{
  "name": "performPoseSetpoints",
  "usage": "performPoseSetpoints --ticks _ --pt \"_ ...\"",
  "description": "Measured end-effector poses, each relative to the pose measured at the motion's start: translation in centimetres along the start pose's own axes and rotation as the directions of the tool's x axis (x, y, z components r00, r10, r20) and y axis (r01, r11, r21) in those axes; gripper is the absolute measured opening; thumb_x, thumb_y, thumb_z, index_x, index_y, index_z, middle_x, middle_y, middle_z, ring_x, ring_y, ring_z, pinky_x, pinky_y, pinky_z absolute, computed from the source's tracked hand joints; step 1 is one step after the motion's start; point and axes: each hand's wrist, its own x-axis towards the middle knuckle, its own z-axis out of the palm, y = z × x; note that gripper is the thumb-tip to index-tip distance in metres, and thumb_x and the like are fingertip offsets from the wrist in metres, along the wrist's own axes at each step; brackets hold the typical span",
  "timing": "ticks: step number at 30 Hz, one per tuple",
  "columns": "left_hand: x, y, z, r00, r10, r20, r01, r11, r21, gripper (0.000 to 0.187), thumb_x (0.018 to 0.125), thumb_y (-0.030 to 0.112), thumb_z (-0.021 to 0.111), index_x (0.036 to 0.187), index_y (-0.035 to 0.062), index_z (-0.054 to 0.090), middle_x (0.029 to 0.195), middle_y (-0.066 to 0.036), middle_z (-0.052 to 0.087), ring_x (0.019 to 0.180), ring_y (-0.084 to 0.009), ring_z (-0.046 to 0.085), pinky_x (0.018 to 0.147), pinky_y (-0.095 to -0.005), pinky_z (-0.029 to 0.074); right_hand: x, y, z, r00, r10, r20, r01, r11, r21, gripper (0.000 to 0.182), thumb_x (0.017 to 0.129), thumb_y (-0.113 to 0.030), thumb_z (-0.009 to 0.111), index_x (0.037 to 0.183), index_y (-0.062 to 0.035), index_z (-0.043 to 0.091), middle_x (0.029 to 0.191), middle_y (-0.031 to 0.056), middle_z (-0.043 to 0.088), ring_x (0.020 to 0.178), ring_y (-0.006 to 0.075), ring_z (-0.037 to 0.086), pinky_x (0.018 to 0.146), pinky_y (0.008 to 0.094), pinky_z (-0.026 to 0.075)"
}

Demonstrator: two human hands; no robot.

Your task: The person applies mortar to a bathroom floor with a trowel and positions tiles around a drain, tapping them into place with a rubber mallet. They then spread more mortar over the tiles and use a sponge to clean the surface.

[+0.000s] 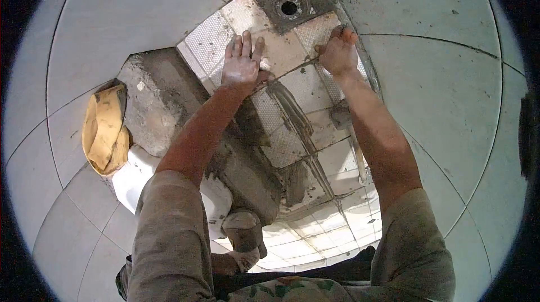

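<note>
My left hand (242, 68) lies on a white floor tile (242, 15) with a dotted, mosaic-like surface, its fingers stretched out and slightly spread. To the right, my right hand (340, 55) rests on the edge of another dotted tile (315, 32) beside the wall. Its fingers bend downward and its thumb stands apart; neither hand visibly grips an object. Ahead of both hands is a round floor drain (289, 7) set in grey mortar. Smeared grey mortar (292, 110) runs along the tile joints between my forearms.
A rough cement-covered step (163, 99) flanks the tiles on the left. On it sit a crumpled yellow bag-like thing (105, 130) and a white, smooth object (134, 173), partly hidden by my arm. Large tiled walls (433, 94) curve around. My foot (246, 258) shows below.
</note>
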Motion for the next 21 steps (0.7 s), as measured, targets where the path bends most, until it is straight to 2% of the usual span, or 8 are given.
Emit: performPoseSetpoints --ticks 1,4,6,10,14,16,20,21 --pt "0.0 -0.1 0.1 1.0 -0.005 -0.004 0.005 1.0 0.006 0.103 0.076 0.075 0.046 0.15 0.0088 0.019 0.152 -0.027 0.02 0.141 -0.0407 0.022 0.115 -0.0506 0.014 0.0 0.1 -1.2 1.0 -0.002 -0.008 0.002 1.0 0.004 0.062 0.087 -0.045 0.056 0.118 0.0082 0.054 0.119 0.0182 0.053 0.114 0.0303 0.045 0.101 0.0415 0.028" --pt "0.0 -0.2 0.3 0.998 0.03 -0.053 -0.03 1.0 0.01 0.104 0.074 0.076 0.046 0.149 0.0069 0.023 0.15 -0.028 0.025 0.139 -0.0422 0.025 0.114 -0.0504 0.016 -0.3 0.2 -2.7 0.992 -0.03 0.121 0.016 0.993 0.116 0.062 0.087 -0.044 0.056 0.12 0.0082 0.053 0.124 0.0187 0.052 0.116 0.0311 0.044 0.103 0.0418 0.027" --pt "0.1 -0.1 0.2 0.998 0.03 -0.049 -0.029 0.999 0.018 0.105 0.074 0.076 0.045 0.149 0.0067 0.023 0.149 -0.029 0.026 0.139 -0.0428 0.027 0.114 -0.0506 0.016 -0.7 0.3 -2.4 0.999 0.0 -0.034 0.009 0.966 0.257 0.063 0.086 -0.044 0.057 0.119 0.0099 0.052 0.125 0.0199 0.051 0.114 0.0324 0.045 0.101 0.0431 0.029" --pt "0.0 -0.2 -0.3 0.999 0.03 -0.03 -0.03 1.0 -0.004 0.104 0.074 0.076 0.045 0.149 0.0072 0.024 0.149 -0.029 0.026 0.138 -0.0429 0.027 0.114 -0.0501 0.015 -1.8 0.4 -2.7 0.999 0.031 -0.042 -0.023 0.984 0.175 0.061 0.087 -0.045 0.057 0.12 0.0064 0.053 0.126 0.0208 0.051 0.117 0.0323 0.044 0.1 0.0426 0.031" --pt "0.0 -0.4 0.9 0.997 0.042 -0.072 -0.042 0.999 0.0 0.099 0.076 0.074 0.046 0.148 0.0083 0.028 0.15 -0.027 0.027 0.138 -0.0423 0.029 0.114 -0.0497 0.016 -8.7 3.4 -3.4 0.975 0.17 -0.146 -0.031 0.748 0.663 0.048 0.09 -0.032 0.059 0.124 0.0015 0.05 0.123 0.0261 0.051 0.114 0.0398 0.048 0.096 0.0486 0.04" --pt "0.0 -1.0 1.2 0.991 0.058 -0.118 -0.062 0.998 -0.025 0.094 0.078 0.071 0.048 0.147 0.01 0.03 0.15 -0.026 0.028 0.138 -0.0417 0.028 0.114 -0.0499 0.017 -14.3 4.4 -3.5 0.951 0.242 -0.195 -0.059 0.757 0.65 0.047 0.089 -0.023 0.061 0.124 0.0043 0.046 0.117 0.026 0.052 0.108 0.0428 0.05 0.092 0.0514 0.041" --pt "-0.2 -0.8 0.4 0.993 0.049 -0.109 -0.052 0.998 -0.022 0.088 0.079 0.068 0.051 0.145 0.0127 0.036 0.15 -0.025 0.029 0.137 -0.0403 0.031 0.113 -0.0497 0.02 -22.7 5.5 0.3 0.93 0.357 -0.089 -0.236 0.764 0.6 0.048 0.088 -0.024 0.063 0.125 0.0034 0.047 0.111 0.0254 0.053 0.106 0.0435 0.049 0.091 0.0506 0.042" --pt "-0.2 -0.7 0.3 0.993 0.045 -0.11 -0.048 0.999 -0.025 0.088 0.079 0.068 0.051 0.145 0.0127 0.036 0.15 -0.025 0.029 0.137 -0.0403 0.031 0.113 -0.0497 0.02 -23.8 5.4 0.7 0.931 0.354 -0.091 -0.233 0.767 0.598 0.048 0.088 -0.024 0.063 0.125 0.0034 0.047 0.111 0.0254 0.053 0.106 0.0435 0.049 0.091 0.0506 0.042"
